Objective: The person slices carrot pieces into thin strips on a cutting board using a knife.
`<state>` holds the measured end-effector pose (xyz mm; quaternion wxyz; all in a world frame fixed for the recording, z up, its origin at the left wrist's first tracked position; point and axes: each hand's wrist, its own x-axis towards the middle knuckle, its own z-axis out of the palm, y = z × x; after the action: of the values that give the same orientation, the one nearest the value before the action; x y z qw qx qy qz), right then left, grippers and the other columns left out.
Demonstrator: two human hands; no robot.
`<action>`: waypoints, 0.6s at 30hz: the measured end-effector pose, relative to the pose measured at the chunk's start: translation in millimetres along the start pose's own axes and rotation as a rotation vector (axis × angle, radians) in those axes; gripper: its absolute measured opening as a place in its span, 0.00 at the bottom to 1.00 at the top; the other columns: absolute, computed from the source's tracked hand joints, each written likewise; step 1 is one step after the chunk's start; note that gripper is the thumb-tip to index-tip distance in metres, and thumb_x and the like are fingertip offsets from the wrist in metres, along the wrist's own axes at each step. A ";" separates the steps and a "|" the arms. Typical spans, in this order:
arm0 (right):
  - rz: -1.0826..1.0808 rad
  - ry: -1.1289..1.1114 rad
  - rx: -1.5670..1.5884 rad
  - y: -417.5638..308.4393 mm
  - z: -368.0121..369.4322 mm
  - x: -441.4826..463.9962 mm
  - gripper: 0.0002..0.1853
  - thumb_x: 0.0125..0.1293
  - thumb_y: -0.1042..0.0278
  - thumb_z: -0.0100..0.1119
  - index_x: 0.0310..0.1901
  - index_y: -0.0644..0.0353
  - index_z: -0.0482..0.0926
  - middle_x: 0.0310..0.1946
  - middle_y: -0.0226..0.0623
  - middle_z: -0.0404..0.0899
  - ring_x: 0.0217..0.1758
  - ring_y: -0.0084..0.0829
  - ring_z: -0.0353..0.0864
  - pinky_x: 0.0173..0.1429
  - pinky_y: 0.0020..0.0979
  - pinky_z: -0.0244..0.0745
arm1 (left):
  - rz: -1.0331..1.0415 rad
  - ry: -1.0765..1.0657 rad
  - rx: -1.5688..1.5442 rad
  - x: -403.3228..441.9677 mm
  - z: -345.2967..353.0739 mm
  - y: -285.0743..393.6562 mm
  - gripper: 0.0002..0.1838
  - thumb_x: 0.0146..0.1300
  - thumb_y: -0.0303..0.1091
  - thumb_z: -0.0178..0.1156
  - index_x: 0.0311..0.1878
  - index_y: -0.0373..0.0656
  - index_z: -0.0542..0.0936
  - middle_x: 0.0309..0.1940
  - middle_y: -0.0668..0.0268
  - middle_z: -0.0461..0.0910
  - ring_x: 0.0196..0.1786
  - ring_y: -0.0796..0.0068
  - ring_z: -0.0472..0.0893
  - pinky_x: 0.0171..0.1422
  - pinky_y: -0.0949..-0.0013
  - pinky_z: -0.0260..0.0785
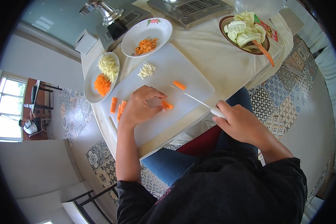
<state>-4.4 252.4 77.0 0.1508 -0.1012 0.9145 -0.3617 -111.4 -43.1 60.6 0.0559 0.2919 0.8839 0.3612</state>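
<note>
My right hand [237, 121] clamps the white-handled knife [214, 110], blade toward ten o'clock. My left hand [142, 103] curves about a carrot piece [168, 105] on the cutting board [186, 67]; whether it pinches, I can't tell. A carrot stick [180, 85] lies at the piece's one o'clock.

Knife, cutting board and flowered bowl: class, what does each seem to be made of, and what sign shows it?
Knife blade: probably steel, thin and bright. Its handle: smooth and whitish, likely plastic.
Cutting board: probably plastic, pale and smooth, no wood grain showing.
Flowered bowl: glossy white with floral decoration, perhaps glazed ceramic, though melamine could look similar.
</note>
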 end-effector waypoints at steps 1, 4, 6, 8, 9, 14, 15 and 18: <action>-0.004 0.002 0.010 0.0 0.5 -0.9 0.14 0.72 0.61 0.56 0.42 0.65 0.69 0.27 0.55 0.81 0.34 0.60 0.81 0.38 0.54 0.74 | -0.016 -0.003 -0.008 0.0 -0.1 1.0 0.18 0.40 0.22 0.77 0.40 0.43 0.89 0.37 0.66 0.87 0.46 0.67 0.82 0.52 0.66 0.75; -0.010 0.010 0.031 0.4 0.7 -4.3 0.13 0.72 0.62 0.56 0.42 0.65 0.69 0.27 0.56 0.81 0.33 0.61 0.81 0.38 0.54 0.74 | 0.016 -0.015 0.013 -1.2 1.0 -3.7 0.20 0.39 0.22 0.78 0.40 0.43 0.88 0.39 0.66 0.86 0.46 0.67 0.82 0.53 0.66 0.75; -0.010 0.013 0.038 -0.1 0.4 -6.6 0.13 0.73 0.62 0.56 0.41 0.65 0.68 0.26 0.56 0.81 0.33 0.61 0.80 0.38 0.54 0.73 | 0.059 -0.022 0.039 -1.1 1.4 -4.1 0.20 0.39 0.21 0.78 0.41 0.42 0.88 0.39 0.65 0.86 0.46 0.67 0.82 0.53 0.66 0.75; 0.008 -0.003 0.080 -1.3 0.2 -9.4 0.13 0.73 0.63 0.56 0.41 0.66 0.68 0.26 0.56 0.80 0.33 0.61 0.80 0.38 0.53 0.73 | 0.083 0.023 0.036 -2.1 -0.9 -4.6 0.18 0.42 0.21 0.76 0.41 0.41 0.88 0.40 0.64 0.86 0.46 0.66 0.82 0.53 0.65 0.74; 0.018 -0.013 0.102 -2.3 0.1 -11.2 0.14 0.73 0.63 0.56 0.41 0.66 0.68 0.26 0.57 0.80 0.33 0.61 0.80 0.38 0.53 0.73 | 0.083 0.070 0.019 -4.1 -4.5 -4.8 0.17 0.44 0.21 0.75 0.41 0.40 0.87 0.40 0.63 0.86 0.46 0.65 0.82 0.53 0.65 0.74; -0.031 -0.028 0.134 -11.5 5.3 -20.4 0.14 0.74 0.64 0.55 0.39 0.69 0.66 0.24 0.59 0.79 0.31 0.61 0.80 0.36 0.54 0.73 | 0.198 0.419 0.137 -2.9 -7.5 1.7 0.14 0.56 0.23 0.67 0.47 0.37 0.86 0.46 0.57 0.85 0.51 0.60 0.82 0.59 0.62 0.72; -0.048 -0.037 0.137 -12.2 8.0 -22.3 0.14 0.74 0.65 0.55 0.39 0.69 0.66 0.24 0.59 0.78 0.30 0.61 0.80 0.35 0.54 0.73 | 0.209 0.434 0.164 -0.1 -4.5 3.7 0.14 0.59 0.25 0.65 0.50 0.37 0.85 0.49 0.56 0.85 0.54 0.59 0.82 0.62 0.60 0.71; -0.168 0.008 0.085 -9.8 24.1 -24.7 0.13 0.73 0.66 0.55 0.38 0.68 0.66 0.21 0.57 0.77 0.26 0.60 0.80 0.32 0.53 0.73 | 0.198 0.364 0.199 5.1 0.1 2.8 0.17 0.68 0.33 0.61 0.57 0.38 0.82 0.58 0.54 0.81 0.64 0.54 0.78 0.70 0.57 0.66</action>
<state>27.8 237.4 72.2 0.1204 -0.1694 0.8872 -0.4119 -114.2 -38.5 62.9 -0.1691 0.3112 0.8778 0.3226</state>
